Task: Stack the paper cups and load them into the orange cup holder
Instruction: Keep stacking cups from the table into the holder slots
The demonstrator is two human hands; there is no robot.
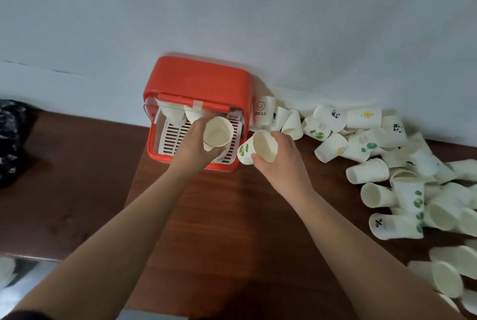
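From the head view we see the orange cup holder [198, 79] standing on the brown counter [232, 216], its back against the white wall [232, 10]. Its front is open, showing a white slatted tray [173, 139] with stacked cups [175, 113] lying at the back.

Our left hand [193, 146] is over the tray, fingers curled around a plain paper cup [218, 133] whose mouth faces the camera. We cannot tell whether more cups are nested under it.

Our right hand [281, 159] is just beside the holder's right front corner. It grips a green-printed cup [258, 148], which is tilted with its mouth toward us. The two held cups are close but apart.

A loose pile of cups [361, 139] lies on the counter to the right, running along the wall and toward the near edge. A cup marked HELLO [262, 110] rests against the holder's right side. A dark patterned cloth [10, 139] sits at the far left.
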